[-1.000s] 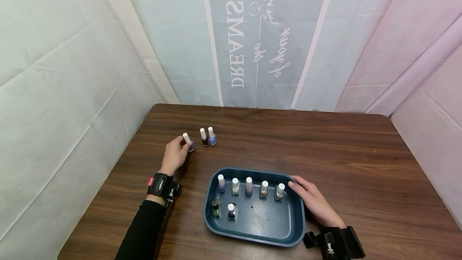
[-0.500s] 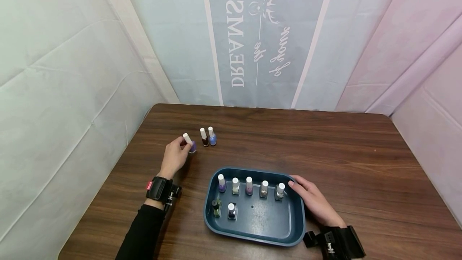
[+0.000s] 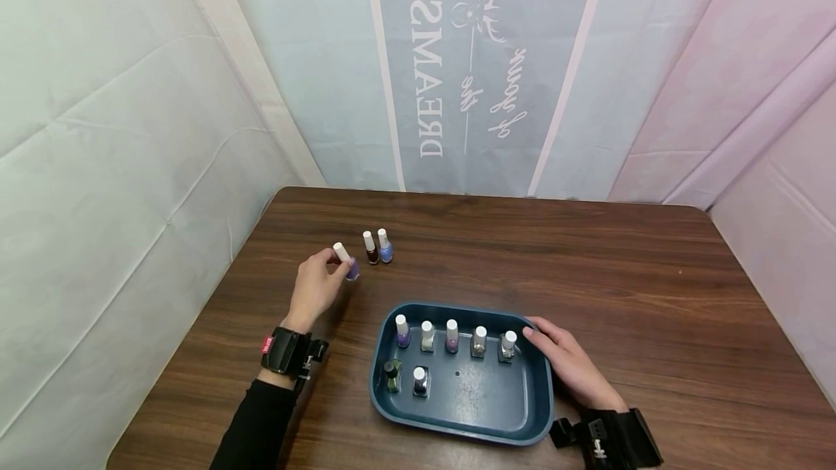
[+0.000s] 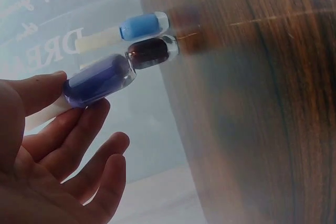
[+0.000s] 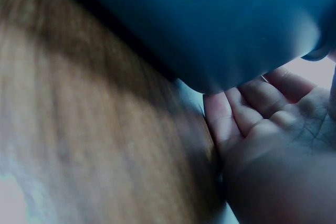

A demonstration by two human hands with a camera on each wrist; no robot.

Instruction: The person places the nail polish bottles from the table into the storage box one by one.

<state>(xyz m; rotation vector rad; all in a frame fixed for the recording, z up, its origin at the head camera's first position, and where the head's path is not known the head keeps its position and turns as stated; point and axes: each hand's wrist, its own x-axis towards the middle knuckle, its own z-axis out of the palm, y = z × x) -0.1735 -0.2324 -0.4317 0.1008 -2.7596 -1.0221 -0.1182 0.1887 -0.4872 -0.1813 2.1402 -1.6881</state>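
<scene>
My left hand [image 3: 316, 286] pinches a purple nail polish bottle [image 4: 100, 81] between thumb and fingers, its white cap toward the palm. In the head view, this bottle [image 3: 353, 269] leans, cap up and to the left, at the table's far left. Just right of it stand a dark brown nail polish bottle [image 3: 371, 251] and a blue nail polish bottle [image 3: 386, 249], side by side. My right hand [image 3: 578, 370] grips the right end of a dark blue tray [image 3: 461, 435], thumb over the rim and fingers against the outside wall [image 5: 226, 35].
Inside the tray, a back row of several white-capped bottles [image 3: 452, 337] stands along the far wall. In front of them at left are a dark-capped green bottle [image 3: 392, 376] and a white-capped dark bottle [image 3: 420, 381]. The wooden table [image 3: 627, 267] ends at hanging cloth [image 3: 339, 78].
The left hand has drawn the purple nail polish bottle slightly toward me and to the right. The right hand and the tray stay in place.
</scene>
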